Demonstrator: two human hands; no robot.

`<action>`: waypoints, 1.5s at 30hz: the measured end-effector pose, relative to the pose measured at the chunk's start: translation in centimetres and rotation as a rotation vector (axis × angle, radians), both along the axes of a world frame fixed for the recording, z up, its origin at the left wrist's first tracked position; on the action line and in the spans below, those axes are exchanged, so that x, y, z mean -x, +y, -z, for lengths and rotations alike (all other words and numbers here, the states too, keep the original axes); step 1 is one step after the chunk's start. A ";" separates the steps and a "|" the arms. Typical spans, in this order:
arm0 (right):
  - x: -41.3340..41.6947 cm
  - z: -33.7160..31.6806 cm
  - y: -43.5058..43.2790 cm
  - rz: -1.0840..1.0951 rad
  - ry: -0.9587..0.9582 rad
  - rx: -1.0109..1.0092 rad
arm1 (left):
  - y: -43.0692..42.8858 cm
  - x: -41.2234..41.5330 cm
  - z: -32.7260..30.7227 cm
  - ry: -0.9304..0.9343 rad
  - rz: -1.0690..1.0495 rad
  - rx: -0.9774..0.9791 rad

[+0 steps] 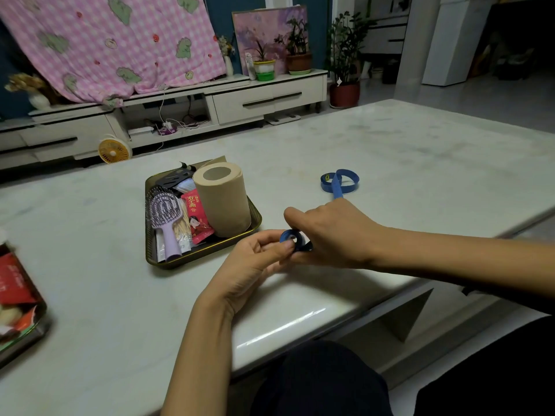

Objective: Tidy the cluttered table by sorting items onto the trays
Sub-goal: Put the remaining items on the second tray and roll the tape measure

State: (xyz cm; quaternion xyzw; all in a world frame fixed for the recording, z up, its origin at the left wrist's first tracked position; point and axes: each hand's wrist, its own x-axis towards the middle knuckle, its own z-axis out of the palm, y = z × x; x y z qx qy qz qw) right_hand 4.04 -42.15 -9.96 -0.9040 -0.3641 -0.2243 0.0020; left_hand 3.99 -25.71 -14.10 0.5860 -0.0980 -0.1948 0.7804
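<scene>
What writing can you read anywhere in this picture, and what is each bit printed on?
"有全斋", as best it reads: large characters on the red packet in the middle tray.
Smaller print lower on that packet: too small to read.
Red packaging in the left tray: light markings, too blurred to read.
Yellow tag on the blue strap: too small to read.

Blue strap, tan roll, pink-checked blanket.
</scene>
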 end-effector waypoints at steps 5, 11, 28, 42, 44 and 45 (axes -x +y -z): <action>-0.4 -0.7 -0.4 -0.019 0.343 0.006 | 0.2 -0.2 -0.3 0.052 -0.011 0.020; -0.5 -1.5 -0.6 -0.066 0.796 -0.161 | 0.3 -0.3 -0.4 -0.025 0.070 -0.049; 0.5 -0.5 0.1 0.100 0.111 -0.176 | 0.1 -0.2 0.1 -0.005 0.066 -0.017; -0.1 -2.0 -0.3 -0.094 0.874 -0.283 | 0.0 0.1 -0.4 0.036 0.009 -0.007; 0.0 -2.3 -0.4 -0.098 0.936 -0.341 | 0.1 0.1 -0.3 0.029 -0.008 -0.036; 0.0 -2.3 -0.3 -0.093 0.932 -0.371 | 0.1 0.1 -0.3 0.026 -0.010 -0.037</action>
